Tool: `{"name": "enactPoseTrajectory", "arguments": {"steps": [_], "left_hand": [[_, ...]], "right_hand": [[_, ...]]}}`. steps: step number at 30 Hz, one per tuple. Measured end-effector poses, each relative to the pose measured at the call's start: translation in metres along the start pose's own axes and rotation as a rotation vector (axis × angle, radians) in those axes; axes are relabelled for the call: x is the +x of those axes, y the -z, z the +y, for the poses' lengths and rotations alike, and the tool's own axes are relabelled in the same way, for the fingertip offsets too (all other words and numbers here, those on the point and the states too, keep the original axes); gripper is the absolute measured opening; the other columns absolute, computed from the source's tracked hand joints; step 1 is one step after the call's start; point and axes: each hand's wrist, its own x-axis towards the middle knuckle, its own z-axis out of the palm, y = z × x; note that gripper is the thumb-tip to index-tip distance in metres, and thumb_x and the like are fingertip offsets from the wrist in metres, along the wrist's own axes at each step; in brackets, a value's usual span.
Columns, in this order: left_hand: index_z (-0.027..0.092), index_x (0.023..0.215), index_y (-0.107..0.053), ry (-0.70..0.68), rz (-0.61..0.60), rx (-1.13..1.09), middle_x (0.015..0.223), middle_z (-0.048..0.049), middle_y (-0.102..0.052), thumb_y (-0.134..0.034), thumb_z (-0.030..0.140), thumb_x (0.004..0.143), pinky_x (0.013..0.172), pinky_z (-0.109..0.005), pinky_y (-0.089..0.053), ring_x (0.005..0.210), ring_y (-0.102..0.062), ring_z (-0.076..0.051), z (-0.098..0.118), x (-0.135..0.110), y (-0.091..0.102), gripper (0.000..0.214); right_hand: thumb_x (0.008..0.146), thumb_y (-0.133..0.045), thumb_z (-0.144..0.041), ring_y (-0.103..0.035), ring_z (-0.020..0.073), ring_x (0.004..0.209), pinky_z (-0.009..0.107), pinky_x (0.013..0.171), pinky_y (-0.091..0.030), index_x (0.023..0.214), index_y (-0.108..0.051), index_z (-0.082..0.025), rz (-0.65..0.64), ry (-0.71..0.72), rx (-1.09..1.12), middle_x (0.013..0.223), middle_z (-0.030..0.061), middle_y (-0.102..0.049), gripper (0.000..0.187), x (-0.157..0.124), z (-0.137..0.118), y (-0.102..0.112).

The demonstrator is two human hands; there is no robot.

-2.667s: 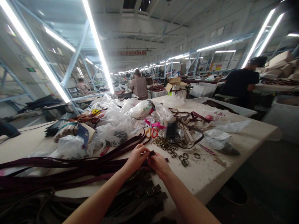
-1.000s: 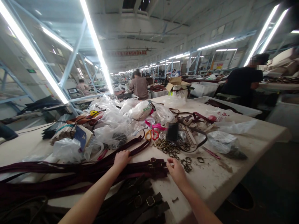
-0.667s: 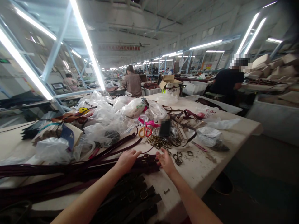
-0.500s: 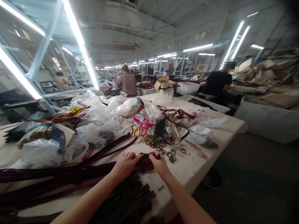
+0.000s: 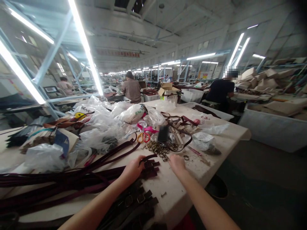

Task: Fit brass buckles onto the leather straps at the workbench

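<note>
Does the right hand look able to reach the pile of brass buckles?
Probably yes: the right hand is just beside the brass buckles, and nothing appears to lie between them.

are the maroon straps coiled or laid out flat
Laid out flat: the maroon straps run in long strands across the white table.

Factory hall: long white fluorescent tube lights (image 5: 82,44) on pale-blue steel roof trusses (image 5: 54,44), upper left; white plastic bin (image 5: 268,132), right; dark concrete floor (image 5: 259,182), lower right.

straps (image 5: 148,169): matt maroon leather | buckles (image 5: 157,147): glossy brassy metal | bags (image 5: 131,114): shiny thin plastic
</note>
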Motion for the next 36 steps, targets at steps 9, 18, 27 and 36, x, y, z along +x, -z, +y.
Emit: {"name": "enactPoseTrajectory", "arguments": {"steps": [9,18,27,36], "left_hand": [[0.017,0.073,-0.056,-0.007,-0.018,-0.067,0.059,0.0015,-0.055,-0.037,0.032,0.080,0.050,-0.022,-0.032,0.055,-0.049,-0.012,0.024,-0.004,0.013,0.025],[0.016,0.068,-0.049,0.204,0.066,-0.412,0.046,0.0067,-0.040,-0.044,0.041,0.073,0.042,-0.019,-0.028,0.042,-0.037,-0.008,0.029,0.008,0.011,0.027],[0.015,0.073,-0.050,0.179,-0.114,-0.500,0.047,0.0079,-0.037,-0.050,0.046,0.070,0.041,-0.018,-0.024,0.041,-0.032,-0.006,0.022,-0.003,0.019,0.032],[0.014,0.086,-0.053,-0.047,-0.223,-0.442,0.056,0.0047,-0.043,-0.042,0.045,0.081,0.046,-0.018,-0.031,0.050,-0.039,-0.008,0.016,-0.005,0.022,0.034]], "right_hand": [[0.074,-0.039,0.002,-0.059,0.0310,0.083,0.043,0.072,-0.040,0.076,-0.062,-0.006,0.063,0.019,0.043,0.083,0.0245,-0.061,0.024,0.006,-0.012,-0.001],[0.072,-0.059,-0.019,-0.059,0.0106,0.065,0.024,0.066,-0.049,0.088,-0.054,-0.017,-0.221,-0.289,1.529,0.076,-0.0001,-0.060,0.018,-0.024,-0.060,0.036],[0.065,-0.068,-0.010,-0.059,0.0085,0.059,0.019,0.058,-0.050,0.079,-0.056,-0.015,-0.578,-0.432,1.951,0.067,-0.0020,-0.061,0.019,-0.041,-0.081,0.045],[0.066,-0.065,-0.011,-0.059,0.0084,0.057,0.019,0.056,-0.048,0.080,-0.057,-0.012,-0.854,-0.451,1.876,0.068,0.0011,-0.062,0.016,-0.051,-0.084,0.041]]}}
